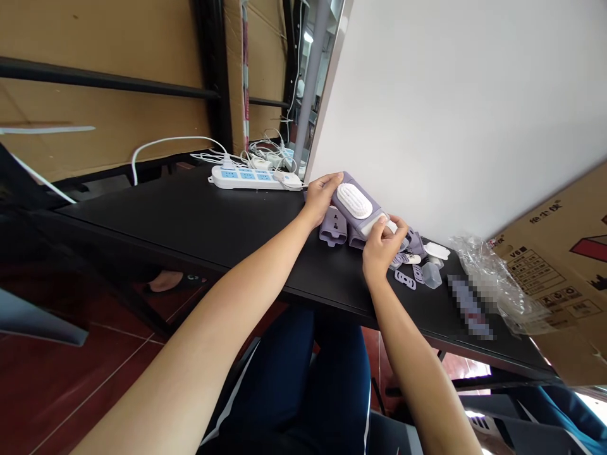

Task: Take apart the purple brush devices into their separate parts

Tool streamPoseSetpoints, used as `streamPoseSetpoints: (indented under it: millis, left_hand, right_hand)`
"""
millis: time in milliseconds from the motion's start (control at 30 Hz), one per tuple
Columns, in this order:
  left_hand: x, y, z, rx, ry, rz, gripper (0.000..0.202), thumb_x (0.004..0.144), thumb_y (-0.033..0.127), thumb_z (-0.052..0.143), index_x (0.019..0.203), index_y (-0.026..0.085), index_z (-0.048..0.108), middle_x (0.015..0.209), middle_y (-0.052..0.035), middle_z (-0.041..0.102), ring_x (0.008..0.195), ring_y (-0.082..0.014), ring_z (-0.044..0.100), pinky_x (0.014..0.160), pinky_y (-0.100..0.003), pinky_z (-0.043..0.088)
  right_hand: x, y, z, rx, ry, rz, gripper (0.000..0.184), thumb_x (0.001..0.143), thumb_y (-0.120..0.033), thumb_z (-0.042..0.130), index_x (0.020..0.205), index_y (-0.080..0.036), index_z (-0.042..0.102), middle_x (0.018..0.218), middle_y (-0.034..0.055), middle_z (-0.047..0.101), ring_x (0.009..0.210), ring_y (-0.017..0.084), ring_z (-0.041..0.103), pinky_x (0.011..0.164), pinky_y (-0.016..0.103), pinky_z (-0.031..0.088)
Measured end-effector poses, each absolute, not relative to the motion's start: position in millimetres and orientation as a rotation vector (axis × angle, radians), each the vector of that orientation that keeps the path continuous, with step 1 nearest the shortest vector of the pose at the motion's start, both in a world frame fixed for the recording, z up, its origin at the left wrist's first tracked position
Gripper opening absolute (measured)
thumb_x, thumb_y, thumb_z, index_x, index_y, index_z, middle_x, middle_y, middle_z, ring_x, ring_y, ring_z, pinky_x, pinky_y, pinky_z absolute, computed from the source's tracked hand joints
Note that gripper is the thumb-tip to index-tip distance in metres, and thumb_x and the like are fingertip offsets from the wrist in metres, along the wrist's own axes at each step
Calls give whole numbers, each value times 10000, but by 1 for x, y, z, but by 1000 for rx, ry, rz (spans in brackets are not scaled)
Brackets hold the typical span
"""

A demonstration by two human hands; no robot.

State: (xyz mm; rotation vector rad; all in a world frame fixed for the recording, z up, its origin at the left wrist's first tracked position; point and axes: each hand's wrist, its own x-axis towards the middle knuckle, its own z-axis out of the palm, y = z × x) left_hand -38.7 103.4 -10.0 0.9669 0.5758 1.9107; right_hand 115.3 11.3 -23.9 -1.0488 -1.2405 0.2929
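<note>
Between both hands I hold a purple plastic case (365, 220) with a white ribbed oval (355, 201) on its face, raised above the table and tilted. My left hand (321, 197) is closed round its upper left end. At the lower right end, my right hand (383, 246) grips the case beside a whitish, partly clear part. Below it lies a purple housing (333, 227) with slots. Loose parts are spread near my right hand: flat purple plates (404, 280), a clear cup (431, 275) and a white piece (437, 251).
On the black table (190, 221), a white power strip (256, 179) with plugs and cables stands at the back. Clear plastic wrap (493, 272) and a large cardboard box (564, 272) are at the right. A white panel (465, 114) rises behind.
</note>
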Motion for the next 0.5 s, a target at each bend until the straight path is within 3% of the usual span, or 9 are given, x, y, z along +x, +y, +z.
streamPoseSetpoints:
  millis: [300, 500]
  left_hand:
    - [-41, 99, -7, 966, 598, 1913, 442, 785, 542, 904, 941, 146, 789, 778, -23, 673, 666, -139, 600, 546, -215, 463]
    - [-38, 99, -6, 1005, 614, 1947, 501, 757, 602, 906, 915, 142, 789, 752, -12, 651, 659, -128, 578, 545, -214, 452]
  right_hand:
    - [119, 10, -22, -1030, -1295, 365, 469, 1031, -623, 484, 1249, -209, 516, 626, -82, 482, 531, 146, 445, 571, 297, 360]
    - [114, 6, -21, -1107, -1217, 232, 477, 1041, -598, 503, 1261, -177, 547, 659, -61, 551, 578, 154, 510, 616, 305, 399]
